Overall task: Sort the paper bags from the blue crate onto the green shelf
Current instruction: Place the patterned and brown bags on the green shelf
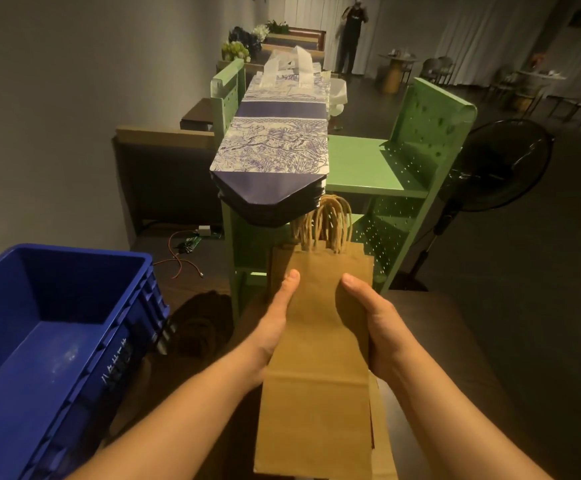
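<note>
Both hands, left and right, gripped a stack of brown paper bags before the green shelf, fingers curled beneath.

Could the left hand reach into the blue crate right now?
Probably not at once. The left hand is gripping the brown paper bags together with the right hand. The blue crate sits close beside it, open-topped, nothing between.

This looks like a dim café or restaurant dining room. Wooden booth benches line the left wall, with flower arrangements on the dividers further back. Small round tables with chairs fill the far right, before long pale curtains. A standing fan stands beside a green shelf.
</note>
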`<action>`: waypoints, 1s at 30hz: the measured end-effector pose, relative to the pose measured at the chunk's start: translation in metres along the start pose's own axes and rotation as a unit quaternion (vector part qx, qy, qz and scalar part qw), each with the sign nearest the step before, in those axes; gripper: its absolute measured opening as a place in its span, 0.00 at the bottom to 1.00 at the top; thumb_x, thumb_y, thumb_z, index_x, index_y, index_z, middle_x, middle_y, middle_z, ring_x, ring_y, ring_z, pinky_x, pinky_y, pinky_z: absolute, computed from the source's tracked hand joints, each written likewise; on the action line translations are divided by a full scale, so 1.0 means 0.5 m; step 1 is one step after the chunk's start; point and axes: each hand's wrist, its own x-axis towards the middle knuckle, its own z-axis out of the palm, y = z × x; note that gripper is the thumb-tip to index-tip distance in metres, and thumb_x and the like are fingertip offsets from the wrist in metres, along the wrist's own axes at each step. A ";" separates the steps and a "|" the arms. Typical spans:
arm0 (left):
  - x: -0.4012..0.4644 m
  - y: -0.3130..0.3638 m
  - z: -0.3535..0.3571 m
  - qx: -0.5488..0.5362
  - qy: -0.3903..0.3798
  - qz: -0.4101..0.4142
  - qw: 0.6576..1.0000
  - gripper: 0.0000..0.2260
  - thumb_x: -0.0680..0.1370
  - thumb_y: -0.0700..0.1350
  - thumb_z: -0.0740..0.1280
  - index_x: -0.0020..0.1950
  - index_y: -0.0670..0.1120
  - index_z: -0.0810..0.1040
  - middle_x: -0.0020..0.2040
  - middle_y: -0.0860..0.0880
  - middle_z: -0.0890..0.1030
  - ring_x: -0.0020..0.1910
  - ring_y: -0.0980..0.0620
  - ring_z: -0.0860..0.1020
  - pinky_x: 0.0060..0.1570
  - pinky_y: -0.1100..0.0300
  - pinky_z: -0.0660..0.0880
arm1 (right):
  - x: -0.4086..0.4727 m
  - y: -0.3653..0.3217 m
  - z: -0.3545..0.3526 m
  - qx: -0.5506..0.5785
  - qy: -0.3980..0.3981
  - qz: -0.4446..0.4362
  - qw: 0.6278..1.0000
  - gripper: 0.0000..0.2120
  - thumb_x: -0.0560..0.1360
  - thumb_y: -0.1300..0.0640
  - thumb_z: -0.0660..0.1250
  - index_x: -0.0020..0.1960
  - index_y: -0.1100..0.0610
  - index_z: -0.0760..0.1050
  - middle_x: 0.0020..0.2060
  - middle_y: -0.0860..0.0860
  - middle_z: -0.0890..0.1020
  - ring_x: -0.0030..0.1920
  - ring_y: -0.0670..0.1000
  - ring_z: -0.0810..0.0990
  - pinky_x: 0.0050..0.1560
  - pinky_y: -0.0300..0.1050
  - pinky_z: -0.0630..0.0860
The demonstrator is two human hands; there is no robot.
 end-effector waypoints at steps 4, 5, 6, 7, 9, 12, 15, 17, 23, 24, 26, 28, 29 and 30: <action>0.020 0.017 -0.001 -0.072 -0.003 0.012 0.997 0.06 0.83 0.53 0.57 0.59 0.58 0.70 0.49 0.53 0.80 0.46 0.56 0.80 0.47 0.59 0.78 | 0.018 -0.042 0.018 -0.021 0.029 0.013 0.999 0.42 0.54 0.31 0.80 0.61 0.52 0.80 0.58 0.56 0.85 0.61 0.61 0.81 0.70 0.62 0.72; 0.022 0.029 -0.008 -0.091 0.015 -0.002 0.996 0.07 0.82 0.52 0.61 0.58 0.54 0.72 0.48 0.51 0.82 0.48 0.58 0.81 0.51 0.59 0.79 | 0.020 -0.051 0.022 -0.019 0.032 0.014 0.999 0.39 0.56 0.32 0.80 0.60 0.52 0.80 0.57 0.56 0.85 0.60 0.61 0.82 0.70 0.61 0.73; 0.021 0.042 -0.010 -0.079 0.041 0.001 0.996 0.11 0.81 0.54 0.64 0.60 0.52 0.74 0.50 0.49 0.82 0.56 0.54 0.81 0.57 0.57 0.79 | 0.020 -0.058 0.025 -0.017 0.029 0.014 0.999 0.36 0.58 0.33 0.80 0.59 0.52 0.80 0.56 0.57 0.85 0.59 0.61 0.82 0.69 0.61 0.74; 0.033 0.050 -0.017 -0.030 0.070 0.012 0.997 0.18 0.81 0.58 0.65 0.64 0.48 0.77 0.55 0.48 0.83 0.63 0.48 0.80 0.60 0.55 0.77 | 0.019 -0.064 0.027 -0.019 0.023 0.015 0.999 0.34 0.60 0.35 0.80 0.58 0.53 0.80 0.55 0.58 0.85 0.58 0.61 0.83 0.68 0.60 0.75; 0.056 0.064 -0.025 0.054 0.127 0.047 0.989 0.26 0.82 0.62 0.63 0.73 0.45 0.72 0.56 0.51 0.79 0.61 0.49 0.78 0.58 0.57 0.72 | 0.019 -0.063 0.025 -0.045 0.008 0.020 0.999 0.34 0.61 0.35 0.79 0.59 0.55 0.80 0.54 0.57 0.86 0.57 0.60 0.85 0.68 0.60 0.75; 0.080 0.076 -0.022 0.096 0.145 0.064 0.983 0.24 0.84 0.61 0.59 0.69 0.43 0.72 0.54 0.48 0.73 0.49 0.53 0.74 0.48 0.58 0.68 | 0.003 -0.033 0.015 -0.095 -0.024 0.041 0.994 0.39 0.59 0.33 0.78 0.61 0.56 0.80 0.53 0.55 0.87 0.56 0.57 0.86 0.68 0.58 0.75; 0.095 0.087 -0.027 0.145 0.152 0.053 0.976 0.29 0.84 0.61 0.56 0.76 0.41 0.67 0.69 0.43 0.73 0.70 0.42 0.71 0.67 0.52 0.66 | -0.015 0.002 0.006 -0.107 -0.014 0.074 0.991 0.43 0.56 0.35 0.82 0.63 0.58 0.76 0.55 0.57 0.86 0.57 0.58 0.84 0.68 0.58 0.76; 0.099 0.090 -0.032 0.158 0.151 0.041 0.975 0.35 0.81 0.69 0.58 0.75 0.42 0.70 0.73 0.40 0.73 0.71 0.38 0.72 0.74 0.45 0.66 | -0.017 0.008 0.004 -0.099 -0.005 0.091 0.991 0.38 0.61 0.43 0.83 0.63 0.60 0.75 0.55 0.59 0.86 0.56 0.60 0.85 0.64 0.59 0.79; 0.070 0.097 -0.063 0.095 0.114 -0.034 0.988 0.33 0.68 0.71 0.72 0.56 0.43 0.77 0.43 0.44 0.80 0.38 0.48 0.78 0.40 0.57 0.74 | 0.003 -0.037 0.019 -0.095 0.001 0.076 0.993 0.17 0.75 0.59 0.74 0.61 0.62 0.76 0.49 0.60 0.87 0.46 0.59 0.88 0.41 0.48 0.84; 0.059 0.096 -0.065 0.092 0.100 -0.041 0.990 0.26 0.73 0.66 0.72 0.51 0.44 0.77 0.36 0.48 0.76 0.31 0.53 0.73 0.33 0.59 0.70 | 0.007 -0.044 0.023 -0.099 0.005 0.073 0.992 0.16 0.75 0.59 0.74 0.60 0.63 0.77 0.47 0.59 0.87 0.44 0.57 0.88 0.38 0.46 0.83; 0.035 0.084 -0.078 0.082 0.066 -0.054 0.993 0.20 0.72 0.59 0.74 0.51 0.43 0.79 0.32 0.50 0.73 0.29 0.55 0.71 0.30 0.62 0.68 | 0.018 -0.057 0.028 -0.108 0.010 0.074 0.991 0.14 0.75 0.59 0.73 0.58 0.65 0.79 0.45 0.59 0.87 0.41 0.56 0.87 0.36 0.44 0.82; 0.002 0.073 -0.088 0.048 0.040 -0.067 0.996 0.19 0.69 0.55 0.76 0.52 0.43 0.81 0.39 0.47 0.77 0.38 0.51 0.76 0.37 0.59 0.73 | 0.032 -0.072 0.035 -0.124 0.011 0.075 0.989 0.15 0.75 0.57 0.73 0.56 0.66 0.81 0.45 0.60 0.87 0.42 0.57 0.87 0.39 0.46 0.82; -0.013 0.068 -0.093 0.027 0.030 -0.073 0.997 0.15 0.72 0.52 0.75 0.51 0.43 0.81 0.43 0.46 0.78 0.42 0.49 0.78 0.39 0.58 0.77 | 0.039 -0.079 0.039 -0.133 0.011 0.076 0.988 0.16 0.75 0.56 0.74 0.56 0.66 0.81 0.47 0.60 0.87 0.44 0.59 0.87 0.41 0.47 0.82; -0.019 0.062 -0.102 0.002 0.029 -0.074 0.997 0.11 0.75 0.49 0.73 0.51 0.43 0.80 0.45 0.45 0.79 0.45 0.47 0.79 0.42 0.55 0.81 | 0.044 -0.087 0.043 -0.141 0.011 0.075 0.987 0.16 0.75 0.55 0.74 0.56 0.66 0.81 0.48 0.61 0.87 0.44 0.59 0.87 0.40 0.47 0.82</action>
